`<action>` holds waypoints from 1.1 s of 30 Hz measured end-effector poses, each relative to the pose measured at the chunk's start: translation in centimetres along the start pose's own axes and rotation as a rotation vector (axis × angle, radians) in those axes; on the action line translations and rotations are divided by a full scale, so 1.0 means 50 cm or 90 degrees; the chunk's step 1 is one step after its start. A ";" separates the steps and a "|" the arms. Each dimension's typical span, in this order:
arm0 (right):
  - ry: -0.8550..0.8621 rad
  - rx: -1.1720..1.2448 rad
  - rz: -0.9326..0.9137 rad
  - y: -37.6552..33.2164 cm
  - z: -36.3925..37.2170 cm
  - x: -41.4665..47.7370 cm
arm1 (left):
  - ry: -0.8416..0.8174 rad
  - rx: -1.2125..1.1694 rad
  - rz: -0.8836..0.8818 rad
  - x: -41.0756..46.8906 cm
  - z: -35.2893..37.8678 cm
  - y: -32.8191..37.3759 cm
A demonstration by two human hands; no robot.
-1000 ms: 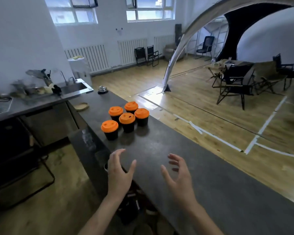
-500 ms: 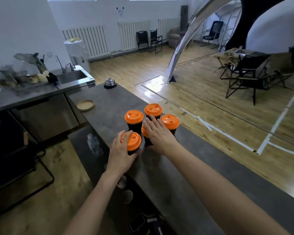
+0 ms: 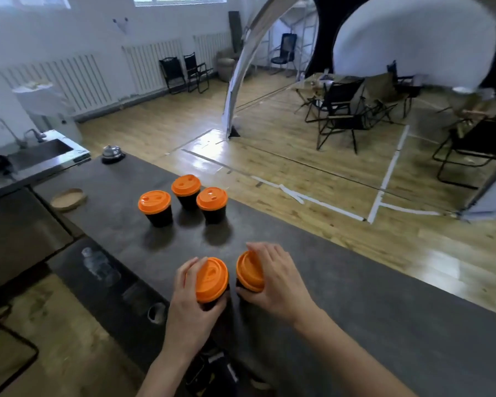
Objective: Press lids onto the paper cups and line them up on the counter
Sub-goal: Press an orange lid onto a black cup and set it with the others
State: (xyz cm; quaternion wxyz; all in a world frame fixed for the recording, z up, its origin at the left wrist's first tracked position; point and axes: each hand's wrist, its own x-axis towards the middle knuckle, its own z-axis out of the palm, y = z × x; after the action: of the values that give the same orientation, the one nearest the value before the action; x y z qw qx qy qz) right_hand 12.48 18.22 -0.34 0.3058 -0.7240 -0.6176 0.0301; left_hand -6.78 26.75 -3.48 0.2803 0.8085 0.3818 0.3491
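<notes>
Near front edge of dark counter (image 3: pixel 370 305), 2 black cups w/ orange lids sit just beside each other, both tilted. L hand (image 3: pixel 184 306) is wrapped round left cup (image 3: pixel 211 279); R hand (image 3: pixel 277 283) is wrapped round right cup (image 3: pixel 249 272). Farther back, 3 other lidded cups (image 3: pixel 186 191) stand upright, clustered. Beyond them: bell (image 3: pixel 113 152), wooden dish (image 3: pixel 68 199), sink (image 3: pixel 38 151).

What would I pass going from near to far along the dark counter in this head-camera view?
Left hand gripping an orange-lidded black paper cup, level with right hand gripping a second orange-lidded cup → left standing cup and right standing cup, about level → rear standing cup → silver dome bell.
</notes>
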 end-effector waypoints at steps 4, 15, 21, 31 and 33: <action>0.166 0.006 0.176 0.104 -0.147 -0.332 | -0.135 -0.073 0.109 -0.113 0.163 0.167; 0.286 -0.151 0.320 0.219 -0.399 -0.836 | -0.306 -0.100 0.264 -0.389 0.497 0.552; 0.282 -0.169 0.291 0.245 -0.450 -0.921 | -0.286 -0.067 0.262 -0.431 0.494 0.584; 0.292 0.048 0.375 0.261 -0.423 -0.959 | -0.243 -0.229 0.417 -0.563 0.457 0.711; 0.297 0.120 0.387 0.269 -0.408 -0.977 | -0.359 -0.277 0.214 -0.568 0.498 0.731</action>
State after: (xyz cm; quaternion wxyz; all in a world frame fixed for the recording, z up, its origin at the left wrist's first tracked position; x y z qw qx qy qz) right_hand 21.36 -35.32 -6.55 0.4801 -0.8300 -0.2836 0.0106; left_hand 14.84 -21.17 -2.04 0.4781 0.8457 0.0688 0.2271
